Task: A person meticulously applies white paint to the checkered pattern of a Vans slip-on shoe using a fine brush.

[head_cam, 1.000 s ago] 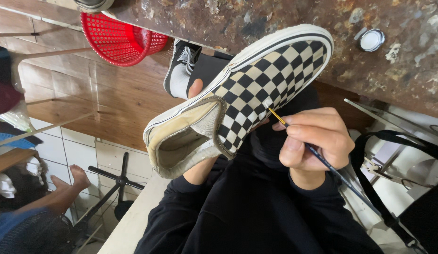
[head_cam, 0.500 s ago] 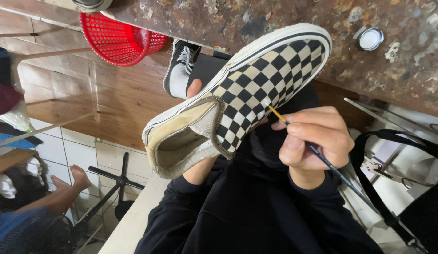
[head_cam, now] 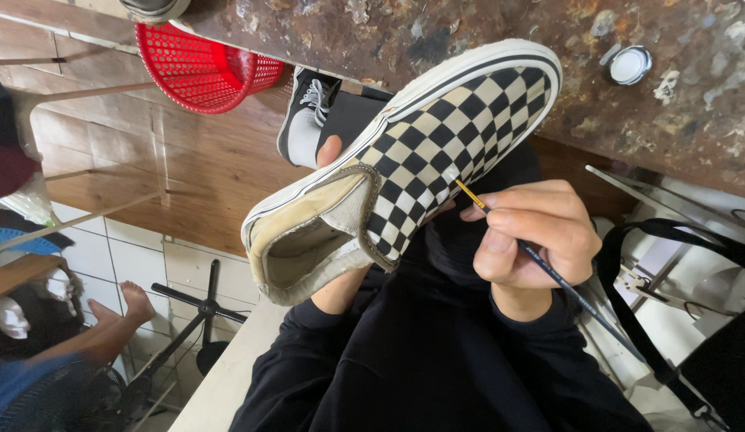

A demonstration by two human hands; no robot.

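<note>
- Beyond my grip, the biggest thing I see is the stained, rust-brown worktop [head_cam: 436,32], which runs across the top of the view above both hands
- Below my hands lie my own black sleeves and lap [head_cam: 436,360], filling the lower middle of the view
- The checkered slip-on shoe [head_cam: 436,152] is the main piece: black and cream squares, white sole edge, worn yellowed lining at the opening, held tilted with the toe pointing up and away from me toward the worktop
- My left hand [head_cam: 328,152] is mostly hidden behind the shoe; I see only a thumb tip over the sole edge and the forearm beneath the heel, so I can tell it carries the shoe but not how the fingers are curled
- My right hand [head_cam: 532,236] sits just under the shoe's side, fingers pressed together, pinching a thin paintbrush [head_cam: 548,268]
- The brush has a dark handle that trails back past my wrist toward the lower right, and a yellow front part whose tip touches the checkered cloth beside my fingertips
- Well away from my left hand, up at the left, stands a red plastic basket [head_cam: 200,68]
- Behind the shoe, just past my left thumb, lies a black and white laced sneaker [head_cam: 308,116]
- Far from my brush hand, on the worktop at the upper right, rests a small round white-lidded jar [head_cam: 628,64]
</note>
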